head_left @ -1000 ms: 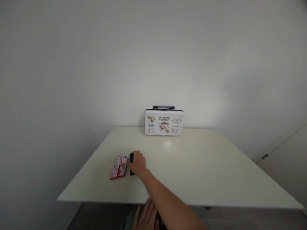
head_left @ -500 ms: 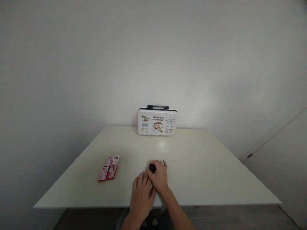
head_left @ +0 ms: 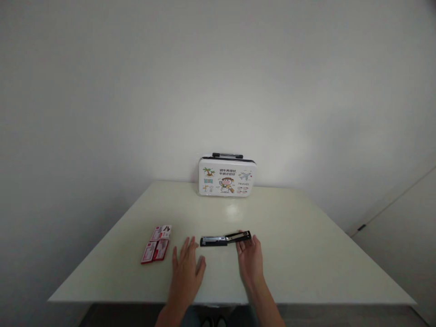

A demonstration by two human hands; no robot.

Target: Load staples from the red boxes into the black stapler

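A black stapler (head_left: 214,240) is swung wide open at its hinge, its two halves almost in a line and the metal inside facing up. At its right end, my right hand (head_left: 250,260) is turned palm up, with its fingers under and around that half. My left hand (head_left: 185,268) is just off the stapler's left end, fingers spread and holding nothing. Left of that hand lie several small red and white boxes (head_left: 155,245), set close together.
A white case (head_left: 227,178) with cartoon prints and a black handle stands upright at the table's back, near the grey wall (head_left: 218,81). The white table's (head_left: 306,272) front edge runs below my hands.
The stapler, mostly hidden under my hands before, is now unfolded and in plain view. My left hand has moved left, away from it; my right hand has moved right and turned palm up.
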